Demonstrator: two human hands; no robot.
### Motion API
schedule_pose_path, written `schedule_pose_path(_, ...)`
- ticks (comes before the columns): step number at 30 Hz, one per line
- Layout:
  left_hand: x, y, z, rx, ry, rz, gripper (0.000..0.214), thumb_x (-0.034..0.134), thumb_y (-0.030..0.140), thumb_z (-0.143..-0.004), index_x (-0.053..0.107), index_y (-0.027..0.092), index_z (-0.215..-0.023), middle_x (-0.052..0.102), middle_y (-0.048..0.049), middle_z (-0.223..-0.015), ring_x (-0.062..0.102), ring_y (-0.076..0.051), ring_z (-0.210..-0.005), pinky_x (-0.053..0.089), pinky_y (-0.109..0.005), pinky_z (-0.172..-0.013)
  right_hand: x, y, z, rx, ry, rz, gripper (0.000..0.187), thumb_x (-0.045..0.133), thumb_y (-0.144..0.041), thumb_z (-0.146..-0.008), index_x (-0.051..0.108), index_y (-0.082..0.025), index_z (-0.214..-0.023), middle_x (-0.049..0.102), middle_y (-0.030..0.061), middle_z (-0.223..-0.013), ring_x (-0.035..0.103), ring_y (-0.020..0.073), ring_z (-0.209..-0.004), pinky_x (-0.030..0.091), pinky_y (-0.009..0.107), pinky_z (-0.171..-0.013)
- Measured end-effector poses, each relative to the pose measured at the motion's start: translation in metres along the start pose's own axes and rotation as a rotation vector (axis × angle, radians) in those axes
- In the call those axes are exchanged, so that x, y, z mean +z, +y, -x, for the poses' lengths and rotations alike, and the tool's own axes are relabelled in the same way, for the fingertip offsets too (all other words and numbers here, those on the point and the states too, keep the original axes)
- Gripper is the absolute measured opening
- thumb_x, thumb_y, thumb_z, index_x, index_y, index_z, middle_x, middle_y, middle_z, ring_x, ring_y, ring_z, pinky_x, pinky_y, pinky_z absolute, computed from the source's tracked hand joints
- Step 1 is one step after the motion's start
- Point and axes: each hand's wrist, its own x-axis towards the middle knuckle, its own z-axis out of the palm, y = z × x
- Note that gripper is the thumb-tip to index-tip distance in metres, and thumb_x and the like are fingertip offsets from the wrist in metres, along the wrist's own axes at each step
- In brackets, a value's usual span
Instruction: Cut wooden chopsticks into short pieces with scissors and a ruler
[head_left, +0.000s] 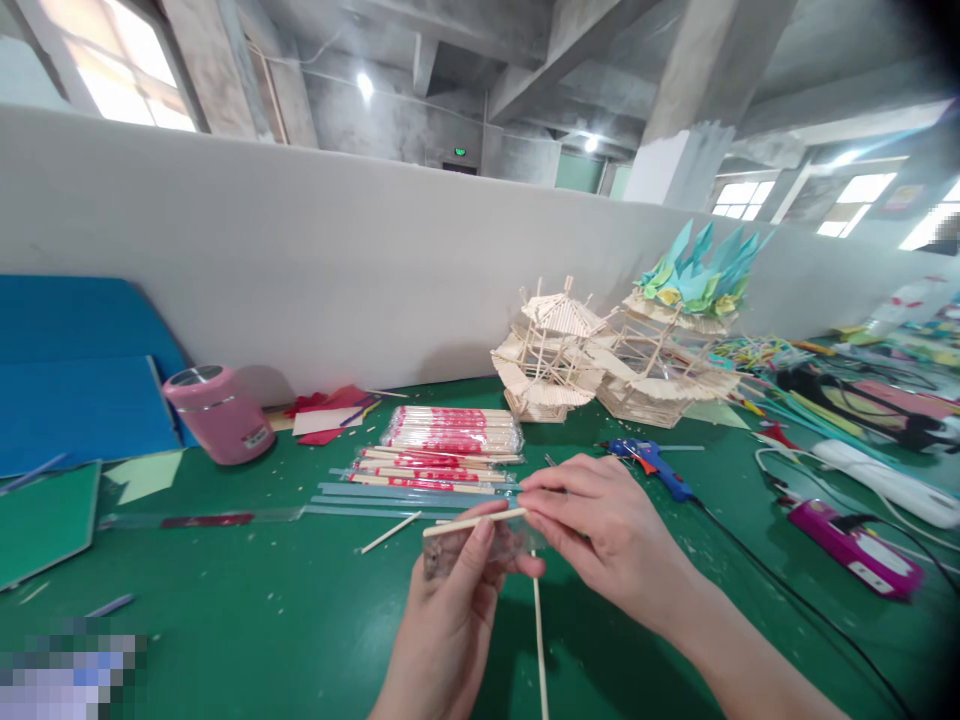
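My left hand (461, 600) grips a small clear, flat piece (441, 556), its thumb pressing a pale wooden stick (454, 526) along the upper edge. At the stick's right end, my right hand (611, 530) pinches it between thumb and fingers. A longer wooden stick (540, 640) runs from below the hands toward the front of the table; its far end is hidden. Beyond the left hand, a short stick piece (391, 533) lies on the green table (300, 630). Several translucent glue sticks (390, 502) and wrapped chopsticks (450, 430) lie behind the hands.
A blue glue gun (652, 468) with a black cord rests at right, near a magenta device (855, 550) and a white power strip (885, 480). Two stick-built models (551, 370) stand by the white partition (337, 270). At left is a pink canister (221, 415).
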Motion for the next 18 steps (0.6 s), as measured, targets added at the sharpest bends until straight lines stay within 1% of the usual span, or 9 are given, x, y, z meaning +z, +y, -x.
schedule_pose_path(6,0.0007,0.0006,0.0011,0.002,0.004,0.003,0.015,0.060,0.021,-0.072,0.064,0.017,-0.086,0.065,-0.0040,-0.082,0.061,-0.015,-0.063,0.044,-0.029,-0.069,-0.0005,0.0007,0.0009,0.010,-0.008,-0.012,0.020,0.044,-0.022,-0.084,0.062,-0.023,-0.094,0.062,0.0016,-0.096,0.052,0.0159,-0.082,0.033,0.032,-0.068)
schedule_pose_path(10,0.0002,0.0003,0.0018,-0.002,-0.005,0.005,0.014,0.059,0.020,-0.073,0.064,0.017,-0.086,0.065,-0.0031,-0.079,0.061,-0.014,-0.063,0.044,-0.029,-0.071,-0.0002,0.0006,0.0013,0.019,-0.014,-0.008,0.020,0.044,-0.023,-0.084,0.061,-0.023,-0.094,0.062,0.0009,-0.097,0.052,0.0154,-0.082,0.033,0.032,-0.069)
schedule_pose_path(14,0.0000,-0.0002,0.0013,-0.006,-0.003,0.014,0.014,0.059,0.020,-0.073,0.063,0.017,-0.086,0.064,-0.0030,-0.083,0.060,-0.014,-0.064,0.043,-0.030,-0.073,0.0004,0.0000,0.0004,0.020,-0.015,-0.005,0.020,0.044,-0.023,-0.084,0.062,-0.023,-0.093,0.062,0.0004,-0.096,0.052,0.0153,-0.082,0.033,0.032,-0.069)
schedule_pose_path(18,-0.0018,-0.0012,0.0002,0.000,-0.018,0.003,0.015,0.058,0.020,-0.074,0.064,0.017,-0.086,0.065,-0.0031,-0.081,0.061,-0.014,-0.064,0.043,-0.029,-0.072,0.0003,-0.0002,0.0001,0.023,-0.012,-0.012,0.019,0.044,-0.023,-0.084,0.062,-0.023,-0.092,0.063,0.0005,-0.095,0.052,0.0153,-0.082,0.032,0.032,-0.069)
